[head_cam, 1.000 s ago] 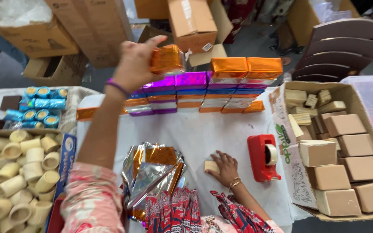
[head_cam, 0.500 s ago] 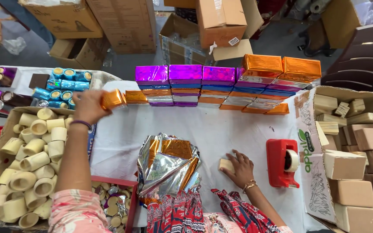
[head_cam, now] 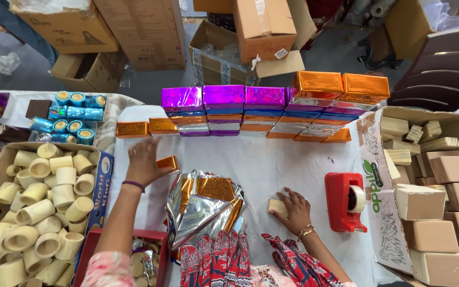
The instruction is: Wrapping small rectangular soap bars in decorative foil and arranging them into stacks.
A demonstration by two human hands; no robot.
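1. Foil sheets, orange and silver, lie in a crumpled pile on the white table between the two hands; the pile's near edge is hidden behind patterned red cloth.
2. Left hand rests flat beside the pile with fingers spread wide, touching a small orange foil-wrapped piece; whether it is a block or just folded foil is hard to tell.
3. Right hand lies fingers-down over a small pale block, covering part of it.
4. Wrapped blocks in purple, orange, blue and silver are stacked along the far edge.
5. Red tape dispenser stands right of the right hand.
6. Box of plain blocks is cut off at the right edge; a box of pale tubes is cut off at the left.
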